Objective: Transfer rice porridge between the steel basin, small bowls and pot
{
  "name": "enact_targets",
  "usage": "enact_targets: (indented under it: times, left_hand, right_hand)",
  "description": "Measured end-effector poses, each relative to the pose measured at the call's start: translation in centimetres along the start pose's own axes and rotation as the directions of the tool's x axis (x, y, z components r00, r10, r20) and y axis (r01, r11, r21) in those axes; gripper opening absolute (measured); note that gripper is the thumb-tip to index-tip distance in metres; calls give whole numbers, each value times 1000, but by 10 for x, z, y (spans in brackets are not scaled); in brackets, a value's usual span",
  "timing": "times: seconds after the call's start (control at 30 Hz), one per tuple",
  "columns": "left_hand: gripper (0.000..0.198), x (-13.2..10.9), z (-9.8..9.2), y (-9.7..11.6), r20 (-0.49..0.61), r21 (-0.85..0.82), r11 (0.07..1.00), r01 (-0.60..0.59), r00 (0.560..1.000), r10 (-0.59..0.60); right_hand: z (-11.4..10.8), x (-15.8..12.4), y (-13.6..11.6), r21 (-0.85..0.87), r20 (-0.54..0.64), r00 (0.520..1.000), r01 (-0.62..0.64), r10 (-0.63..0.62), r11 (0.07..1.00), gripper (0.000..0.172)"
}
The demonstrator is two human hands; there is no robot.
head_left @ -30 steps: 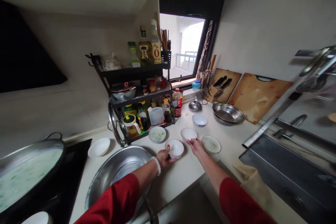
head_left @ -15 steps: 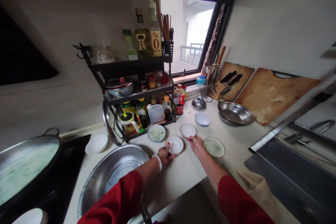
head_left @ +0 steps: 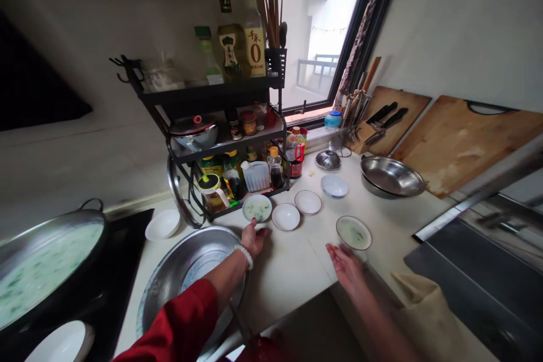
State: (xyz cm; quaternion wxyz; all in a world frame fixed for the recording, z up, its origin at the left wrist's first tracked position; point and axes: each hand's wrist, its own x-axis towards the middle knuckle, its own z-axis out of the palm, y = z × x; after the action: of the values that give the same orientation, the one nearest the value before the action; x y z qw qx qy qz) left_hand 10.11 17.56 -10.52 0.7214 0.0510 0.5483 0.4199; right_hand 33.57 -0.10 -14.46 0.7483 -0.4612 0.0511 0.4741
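Left hand (head_left: 253, 239) loosely spread, nothing gripped, thumb at near rim of left soup bowl (head_left: 257, 197); contact unclear. Right hand (head_left: 347, 267) uncurled, empty, just near side of right soup bowl (head_left: 353, 218). Filled bowls want level, slow handling, thumbs outside rims.

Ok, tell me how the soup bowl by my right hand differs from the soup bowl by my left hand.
The soup bowl by your right hand has a darker rim line; the other bowl, by your left hand, has a paler rim. The first's greens gather in a patch; the second's are scattered. The first is near the counter's front edge; the second is beside the rack. Both sit upright, holding pale soup.
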Motion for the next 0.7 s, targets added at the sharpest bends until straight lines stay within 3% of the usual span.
enact_targets:
  times: [0.1, 0.27, 0.5, 0.7]
  left_hand:
    - [33, 2, 4, 14, -6, -62, 998, -5, 1000, 4]
    - [52, 3, 4, 25, 53, -114, 993, 7, 999, -1]
    - [66, 17, 3, 27, 73, -141, 990, 23, 997, -13]
    - [71, 22, 5, 28, 89, -152, 987, 56, 995, -43]
  right_hand:
    - [-13, -6, -10, 42, -22, 999, 29, -28, 999, 40]
    - [-12, -5, -21, 130, -41, 993, 112, -107, 985, 46]
    - [-15, 4, -42, 172, 27, 996, -86, 83, 981, 19]
    - [-13, 12, -48, 131, 2, 992, -124, 125, 984, 24]
